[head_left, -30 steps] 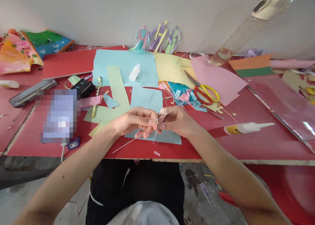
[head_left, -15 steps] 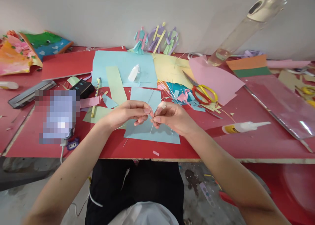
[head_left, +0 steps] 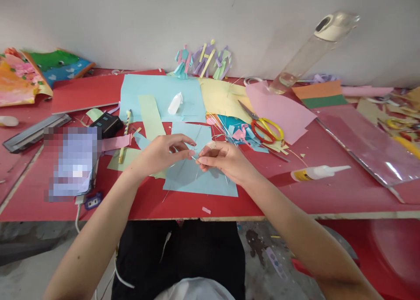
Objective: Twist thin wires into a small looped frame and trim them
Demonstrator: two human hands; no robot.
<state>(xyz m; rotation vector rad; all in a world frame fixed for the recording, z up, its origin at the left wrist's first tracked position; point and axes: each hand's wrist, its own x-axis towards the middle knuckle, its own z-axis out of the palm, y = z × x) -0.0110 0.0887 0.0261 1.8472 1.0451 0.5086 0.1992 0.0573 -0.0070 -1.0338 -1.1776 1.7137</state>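
Note:
Over a light blue paper sheet (head_left: 183, 184), my right hand (head_left: 223, 158) pinches a thin pale wire (head_left: 194, 158) between thumb and fingers. A white wrap covers part of its index finger. My left hand (head_left: 167, 153) is beside the wire's left end, thumb and index finger apart; whether the thumb tip touches the wire is unclear. Several more thin wires lie on and around the blue sheet. Behind the hands is a larger blue sheet (head_left: 131, 88) with a small white bottle (head_left: 175, 103) and a pale green strip (head_left: 152, 116) on it.
Scissors (head_left: 267, 129) with red and yellow handles lie among paper scraps to the right, near a glue bottle (head_left: 311, 173). A clear bottle (head_left: 305, 59) leans against the wall. Paper dolls (head_left: 203, 59) stand at the back. A phone (head_left: 77, 160) and a pencil (head_left: 125, 136) are left.
My left hand's fingers have parted and drawn slightly away from the right hand. The right hand keeps its pinch, a little lower and further left. The whole view has shifted slightly.

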